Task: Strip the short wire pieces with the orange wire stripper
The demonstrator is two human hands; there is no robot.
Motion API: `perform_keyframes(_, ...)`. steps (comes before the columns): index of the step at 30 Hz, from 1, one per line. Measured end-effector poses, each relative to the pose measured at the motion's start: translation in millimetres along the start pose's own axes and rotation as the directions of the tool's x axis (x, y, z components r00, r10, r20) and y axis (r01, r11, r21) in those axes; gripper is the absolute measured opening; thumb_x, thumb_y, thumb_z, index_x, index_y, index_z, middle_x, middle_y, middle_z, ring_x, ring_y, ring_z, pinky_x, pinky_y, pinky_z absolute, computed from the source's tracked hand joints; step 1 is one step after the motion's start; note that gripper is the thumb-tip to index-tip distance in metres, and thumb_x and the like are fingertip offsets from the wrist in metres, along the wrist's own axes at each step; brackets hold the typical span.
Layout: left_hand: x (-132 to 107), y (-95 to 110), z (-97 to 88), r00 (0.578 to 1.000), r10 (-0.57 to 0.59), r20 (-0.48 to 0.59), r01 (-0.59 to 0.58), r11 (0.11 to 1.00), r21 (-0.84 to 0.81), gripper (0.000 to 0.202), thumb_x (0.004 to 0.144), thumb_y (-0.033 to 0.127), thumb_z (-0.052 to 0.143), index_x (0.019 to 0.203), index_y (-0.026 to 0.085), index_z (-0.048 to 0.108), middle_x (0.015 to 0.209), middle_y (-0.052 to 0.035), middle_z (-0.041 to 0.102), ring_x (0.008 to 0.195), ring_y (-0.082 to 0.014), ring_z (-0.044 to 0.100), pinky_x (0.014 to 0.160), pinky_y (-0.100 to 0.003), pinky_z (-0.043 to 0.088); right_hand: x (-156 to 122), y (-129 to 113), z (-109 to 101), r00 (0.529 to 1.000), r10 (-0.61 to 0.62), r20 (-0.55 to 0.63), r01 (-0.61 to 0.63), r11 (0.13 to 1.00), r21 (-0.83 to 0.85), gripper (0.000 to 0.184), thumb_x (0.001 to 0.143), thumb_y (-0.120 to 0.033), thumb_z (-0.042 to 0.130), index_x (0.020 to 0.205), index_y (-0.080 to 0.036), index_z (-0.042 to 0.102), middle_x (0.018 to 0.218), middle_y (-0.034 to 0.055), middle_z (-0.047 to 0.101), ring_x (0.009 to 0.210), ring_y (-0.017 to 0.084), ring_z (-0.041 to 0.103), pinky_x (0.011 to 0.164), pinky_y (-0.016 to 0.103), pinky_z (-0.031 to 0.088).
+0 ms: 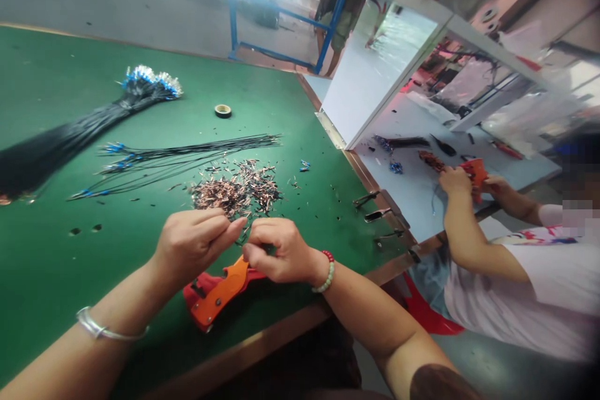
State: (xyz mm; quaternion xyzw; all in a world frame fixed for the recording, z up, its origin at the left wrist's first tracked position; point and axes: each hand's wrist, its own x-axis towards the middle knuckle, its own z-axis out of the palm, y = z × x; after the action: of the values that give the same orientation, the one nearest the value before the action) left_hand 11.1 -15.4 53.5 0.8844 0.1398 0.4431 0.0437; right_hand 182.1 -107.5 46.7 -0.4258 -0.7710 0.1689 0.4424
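My left hand (194, 242) and my right hand (276, 249) meet fingertip to fingertip above the green table (56, 250). Both are closed in a pinch on something too small to make out. Under them lies an orange and red crimping tool (218, 290); neither hand grips it. Just beyond my fingers is a pile of small copper terminals (237, 189). Several thin black wires with blue ends (178, 153) lie behind the pile.
A thick bundle of black wires with blue-tipped ends (94, 122) lies at far left. A small tape roll (223, 110) sits farther back. At right, another person's hands (457, 182) hold an orange tool at a pale blue bench (422, 200). Metal clips (372, 207) line the table edge.
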Motion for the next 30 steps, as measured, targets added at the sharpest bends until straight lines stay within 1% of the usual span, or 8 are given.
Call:
perform_keyframes(2, 1.5, 1.4, -0.3, 1.0, -0.006, -0.001, 0.006, 1.0, 0.004, 0.046, 0.094, 0.019, 0.064, 0.052, 0.018, 0.046, 0.05, 0.0065, 0.038, 0.047, -0.008, 0.032, 0.049, -0.025, 0.029, 0.5, -0.3, 0.2, 1.0, 0.013, -0.017, -0.013, 1.0, 0.003, 0.033, 0.093, -0.022, 0.047, 0.063, -0.023, 0.033, 0.059, -0.0034, 0.04, 0.057, 0.011, 0.04, 0.056, 0.026, 0.039)
perform_keyframes(4, 2.4, 1.8, -0.6, 1.0, -0.005, -0.001, 0.005, 1.0, 0.009, 0.046, 0.094, 0.019, 0.064, 0.052, 0.019, 0.046, 0.05, 0.0062, 0.039, 0.047, -0.0081, 0.033, 0.049, -0.025, 0.029, 0.5, -0.7, 0.2, 0.999, 0.043, 0.0, -0.043, 0.999, -0.008, 0.033, 0.092, -0.024, 0.046, 0.063, -0.024, 0.031, 0.059, -0.0033, 0.039, 0.056, 0.011, 0.04, 0.056, 0.027, 0.039)
perform_keyframes(10, 3.3, -0.4, -0.4, 1.0, 0.011, -0.025, -0.011, 1.0, 0.022, 0.047, 0.094, 0.019, 0.063, 0.051, 0.019, 0.044, 0.05, 0.0062, 0.037, 0.047, -0.0084, 0.031, 0.048, -0.025, 0.028, 0.6, -1.7, 0.7, 0.997, 0.082, 0.013, -0.082, 0.996, -0.017, 0.034, 0.093, -0.026, 0.044, 0.063, -0.024, 0.028, 0.06, -0.0027, 0.04, 0.056, 0.012, 0.04, 0.057, 0.027, 0.04)
perform_keyframes(13, 3.8, -1.0, -0.2, 0.999, 0.007, -0.033, -0.007, 1.0, 0.021, 0.047, 0.094, 0.018, 0.063, 0.051, 0.019, 0.043, 0.05, 0.0063, 0.036, 0.048, -0.0082, 0.031, 0.048, -0.025, 0.028, 1.1, -1.6, 0.8, 0.996, 0.086, 0.015, -0.086, 0.996, -0.01, 0.033, 0.093, -0.025, 0.044, 0.064, -0.024, 0.029, 0.06, -0.0024, 0.042, 0.057, 0.012, 0.041, 0.058, 0.027, 0.041)
perform_keyframes(16, 4.7, -1.2, -0.3, 0.999, 0.002, -0.04, -0.001, 1.0, 0.028, 0.049, 0.094, 0.018, 0.063, 0.051, 0.018, 0.04, 0.051, 0.0066, 0.033, 0.048, -0.0082, 0.029, 0.048, -0.025, 0.026, 1.7, -1.7, 0.6, 0.998, 0.065, -0.02, -0.065, 0.998, 0.022, 0.033, 0.094, -0.025, 0.045, 0.064, -0.024, 0.031, 0.061, -0.0023, 0.043, 0.057, 0.011, 0.042, 0.058, 0.027, 0.04)
perform_keyframes(19, 5.4, -1.9, -0.7, 0.999, 0.001, -0.043, 0.001, 0.999, 0.038, 0.05, 0.094, 0.018, 0.063, 0.051, 0.018, 0.038, 0.051, 0.0068, 0.03, 0.048, -0.0084, 0.027, 0.047, -0.025, 0.024, 1.7, -1.5, 0.5, 0.998, 0.067, -0.018, -0.067, 0.998, 0.021, 0.033, 0.094, -0.025, 0.045, 0.064, -0.024, 0.032, 0.061, -0.0024, 0.043, 0.057, 0.011, 0.043, 0.057, 0.026, 0.04)
perform_keyframes(24, 5.1, -4.7, -1.3, 0.999, 0.0, -0.05, 0.002, 0.999, 0.041, 0.05, 0.094, 0.017, 0.063, 0.051, 0.018, 0.038, 0.05, 0.0069, 0.029, 0.048, -0.0082, 0.026, 0.046, -0.025, 0.023, 0.8, -0.7, 0.6, 0.994, 0.108, 0.009, -0.108, 0.994, -0.001, 0.034, 0.094, -0.026, 0.045, 0.063, -0.023, 0.032, 0.061, -0.0019, 0.046, 0.057, 0.011, 0.044, 0.059, 0.026, 0.042)
perform_keyframes(30, 4.2, -5.9, -1.7, 0.999, -0.01, -0.041, 0.012, 0.999, 0.047, 0.049, 0.094, 0.019, 0.062, 0.051, 0.018, 0.039, 0.05, 0.0068, 0.03, 0.048, -0.0081, 0.027, 0.047, -0.025, 0.024, 0.4, 0.7, 0.5, 0.997, 0.078, -0.016, -0.078, 0.997, 0.029, 0.033, 0.094, -0.026, 0.046, 0.063, -0.023, 0.036, 0.061, -0.0013, 0.049, 0.057, 0.011, 0.046, 0.058, 0.026, 0.041)
